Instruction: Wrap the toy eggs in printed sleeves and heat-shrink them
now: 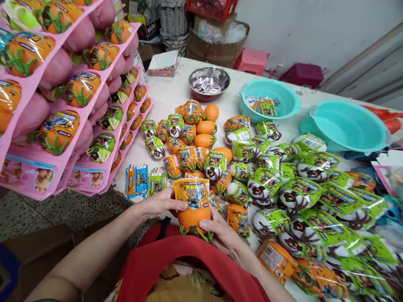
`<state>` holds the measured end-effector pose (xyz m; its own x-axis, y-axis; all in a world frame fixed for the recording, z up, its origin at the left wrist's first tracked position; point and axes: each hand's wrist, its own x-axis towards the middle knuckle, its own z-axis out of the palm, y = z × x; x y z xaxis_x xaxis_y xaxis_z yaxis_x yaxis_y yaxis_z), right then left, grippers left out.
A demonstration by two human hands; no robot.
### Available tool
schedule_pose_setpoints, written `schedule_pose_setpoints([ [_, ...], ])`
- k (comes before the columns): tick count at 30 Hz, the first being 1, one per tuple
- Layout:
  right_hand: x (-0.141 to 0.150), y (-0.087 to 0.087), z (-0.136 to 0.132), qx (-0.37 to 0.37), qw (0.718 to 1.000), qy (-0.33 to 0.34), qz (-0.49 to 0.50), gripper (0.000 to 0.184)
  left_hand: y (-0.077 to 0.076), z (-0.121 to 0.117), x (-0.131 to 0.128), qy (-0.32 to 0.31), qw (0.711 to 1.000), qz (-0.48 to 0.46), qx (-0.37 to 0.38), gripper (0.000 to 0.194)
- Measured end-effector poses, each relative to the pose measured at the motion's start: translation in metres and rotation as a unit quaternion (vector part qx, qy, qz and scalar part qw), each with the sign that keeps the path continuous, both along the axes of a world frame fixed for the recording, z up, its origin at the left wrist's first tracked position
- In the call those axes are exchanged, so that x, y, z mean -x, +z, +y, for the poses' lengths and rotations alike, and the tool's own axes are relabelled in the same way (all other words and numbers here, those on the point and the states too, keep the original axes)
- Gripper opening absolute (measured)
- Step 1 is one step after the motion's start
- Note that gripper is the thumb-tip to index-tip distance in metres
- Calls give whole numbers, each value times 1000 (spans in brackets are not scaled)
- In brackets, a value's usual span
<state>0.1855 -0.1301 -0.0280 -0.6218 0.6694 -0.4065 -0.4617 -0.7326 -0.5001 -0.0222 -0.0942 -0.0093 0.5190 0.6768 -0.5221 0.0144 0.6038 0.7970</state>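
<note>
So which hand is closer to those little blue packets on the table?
Left. The left hand is just beside the blue packets; the right hand is farther off, on the opposite side of the orange egg.

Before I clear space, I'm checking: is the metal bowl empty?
No, the metal bowl holds a heap of small packets.

shiny metal bowl, smooth turquoise plastic basins, glossy printed plastic wrappers
</note>
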Motion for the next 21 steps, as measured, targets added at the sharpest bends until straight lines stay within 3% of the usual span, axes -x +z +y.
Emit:
schedule_pose_setpoints([
  [5, -7, -4, -15, 16, 999, 38, 7, 71, -2, -5, -2, -63, 996, -10, 56, 50],
  [9, -12, -4, -9, -37, 999, 30, -8, 77, -1, -5, -5, -72, 995, -52, 39, 53],
  [12, -14, -1, -5, -77, 994, 12, -80, 71, 2, -6, -7, -97, 994, -45, 19, 58],
  [16, -14, -2, -18, -95, 984, 7, -149, 70, -1, -16, -5, -95, 995, -12, -17, 65],
  [21, -13, -9, -37, -80, 982, -4, -174, 73, -2, -25, -3, -89, 996, -8, 5, 74],
])
